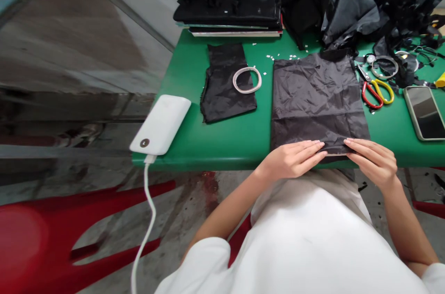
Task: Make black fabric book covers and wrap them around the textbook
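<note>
Green tabletop (225,143) bears black cloth (316,94) both hands (294,158) (373,159) hold.

Left hand (295,158) and right hand (373,159) on near edge of black cloth (314,92), well apart. Red-and-yellow-handled scissors (377,92) beyond right hand; phone (427,113) farther right. Beyond and left of left hand, white ring (258,81) on smaller black piece (225,94); white cabled device (162,124) farther left.
</note>
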The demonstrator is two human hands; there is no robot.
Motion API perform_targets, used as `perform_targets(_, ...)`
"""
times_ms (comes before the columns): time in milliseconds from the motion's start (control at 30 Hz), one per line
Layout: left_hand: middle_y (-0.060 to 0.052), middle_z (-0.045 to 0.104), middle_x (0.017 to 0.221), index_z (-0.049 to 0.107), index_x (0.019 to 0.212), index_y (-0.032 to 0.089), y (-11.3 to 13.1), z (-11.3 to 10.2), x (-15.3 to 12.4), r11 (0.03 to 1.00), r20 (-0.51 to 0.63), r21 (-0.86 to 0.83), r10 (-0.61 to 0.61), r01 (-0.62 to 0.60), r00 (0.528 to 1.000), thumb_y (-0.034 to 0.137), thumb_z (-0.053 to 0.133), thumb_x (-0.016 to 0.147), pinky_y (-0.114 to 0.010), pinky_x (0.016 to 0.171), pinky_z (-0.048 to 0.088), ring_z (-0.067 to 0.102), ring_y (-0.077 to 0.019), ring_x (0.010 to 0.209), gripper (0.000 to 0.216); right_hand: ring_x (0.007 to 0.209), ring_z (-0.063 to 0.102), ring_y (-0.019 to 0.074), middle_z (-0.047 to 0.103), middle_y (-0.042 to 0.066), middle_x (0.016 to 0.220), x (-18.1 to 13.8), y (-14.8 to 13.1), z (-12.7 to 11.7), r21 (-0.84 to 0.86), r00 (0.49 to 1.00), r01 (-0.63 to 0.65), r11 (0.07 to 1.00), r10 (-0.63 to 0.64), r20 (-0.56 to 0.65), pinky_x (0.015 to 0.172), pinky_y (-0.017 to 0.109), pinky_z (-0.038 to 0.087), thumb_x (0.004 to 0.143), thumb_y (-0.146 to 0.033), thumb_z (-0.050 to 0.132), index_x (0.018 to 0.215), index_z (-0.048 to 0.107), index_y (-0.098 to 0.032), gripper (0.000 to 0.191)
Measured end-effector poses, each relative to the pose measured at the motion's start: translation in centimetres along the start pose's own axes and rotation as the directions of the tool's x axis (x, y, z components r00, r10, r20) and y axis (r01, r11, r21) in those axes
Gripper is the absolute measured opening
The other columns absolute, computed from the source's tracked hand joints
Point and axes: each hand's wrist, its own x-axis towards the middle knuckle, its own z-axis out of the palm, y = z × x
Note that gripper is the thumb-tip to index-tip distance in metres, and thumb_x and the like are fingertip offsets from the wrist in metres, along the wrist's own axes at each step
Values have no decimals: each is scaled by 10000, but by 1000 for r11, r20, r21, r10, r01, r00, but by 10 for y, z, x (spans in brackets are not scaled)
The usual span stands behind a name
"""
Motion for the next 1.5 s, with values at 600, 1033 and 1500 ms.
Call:
perform_targets(600,-156,688,1334,583,1336,121,11,6,23,929,54,-197,-309,313,950,322,505,1033,-410,1107,542,610,-249,1333,372,1073,744,258,767,104,1172,8,-5,-5,-122,993,117,986,-117,5,874,354,665,790,18,747,954,731,-166,247)
perform_targets(1033,-175,706,1291,647,1235,0,19,27,29,968,50,143,-216,207,975,102,499,1010,-370,1070,574,660,-263,1262,288,1059,748,263,787,140,1074,9,-6,-5,-183,990,141,973,-142,9,878,351,643,763,44,750,979,696,-126,281)
perform_targets(1500,-179,744,1203,663,1151,-12,23,30,33,956,-11,264,-133,132,991,56,492,988,-353,1024,604,710,-252,1177,246,1067,728,266,784,42,1139,27,-10,-10,-393,988,34,919,27,150,927,411,538,845,-147,779,1121,675,-192,298)
